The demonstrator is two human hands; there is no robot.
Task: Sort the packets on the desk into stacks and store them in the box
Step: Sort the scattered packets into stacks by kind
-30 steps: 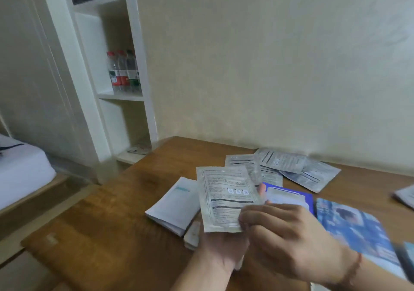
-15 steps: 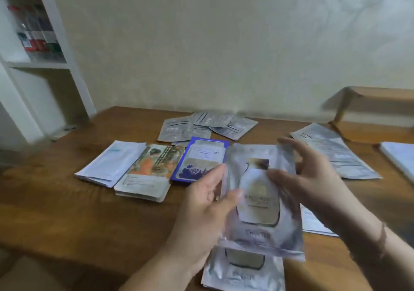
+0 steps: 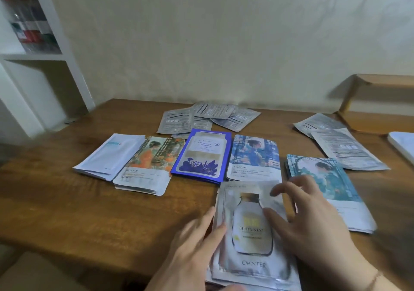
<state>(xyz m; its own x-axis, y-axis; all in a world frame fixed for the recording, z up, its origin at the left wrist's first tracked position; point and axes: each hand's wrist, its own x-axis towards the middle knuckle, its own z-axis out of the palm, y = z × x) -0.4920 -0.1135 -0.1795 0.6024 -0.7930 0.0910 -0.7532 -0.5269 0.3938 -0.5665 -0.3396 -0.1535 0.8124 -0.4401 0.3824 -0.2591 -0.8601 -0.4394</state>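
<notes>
A silver packet with a bottle picture [image 3: 248,230] lies on top of a stack of like packets at the desk's near edge. My left hand [image 3: 197,246] touches its left edge with straight fingers. My right hand [image 3: 307,221] rests over its right side, fingers spread. Beyond lie sorted stacks: white packets [image 3: 112,156], orange-lady packets [image 3: 147,167], dark blue packets [image 3: 201,156], blue-lady packets [image 3: 254,158] and teal-lady packets [image 3: 329,183]. Loose grey packets lie face down at the back middle [image 3: 208,118] and back right [image 3: 340,145]. No box is in view.
The wooden desk [image 3: 78,212] stands against a pale wall. A white shelf unit [image 3: 44,55] with bottles [image 3: 31,26] is at the left. A low wooden shelf [image 3: 376,102] sits at the back right, and a white object [image 3: 403,145] lies at the right edge.
The silver bottle packet, held up in both hands half a second ago, now lies on its stack. Both hands have loosened onto it. The view has swung right and down.
</notes>
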